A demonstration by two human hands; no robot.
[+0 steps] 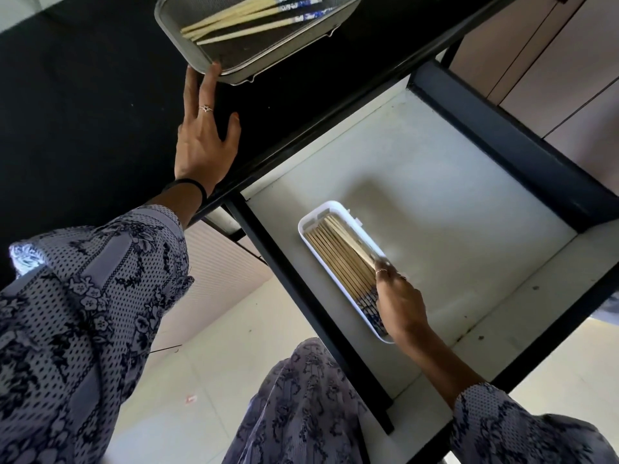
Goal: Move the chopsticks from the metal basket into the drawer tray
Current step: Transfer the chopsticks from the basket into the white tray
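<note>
A metal mesh basket [187, 45] sits on the black counter at the top, with several pale chopsticks [241, 23] with blue patterned ends lying in it. My left hand [204, 142] lies flat on the counter, fingers straight, fingertips touching the basket's near rim. In the open drawer [435, 182] lies a white tray [308, 226] filled with several chopsticks [338, 256] side by side. My right hand [398, 303] is over the tray's near end, its fingers on a few chopsticks [351, 241] that lie slanted on top of the row. The fingertips are blurred.
The drawer has dark side rails [294, 289] and a pale floor around the tray. The black counter [83, 112] stretches to the left. Wooden cabinet fronts [552, 61] stand at the upper right. Light floor tiles [217, 363] show below the drawer.
</note>
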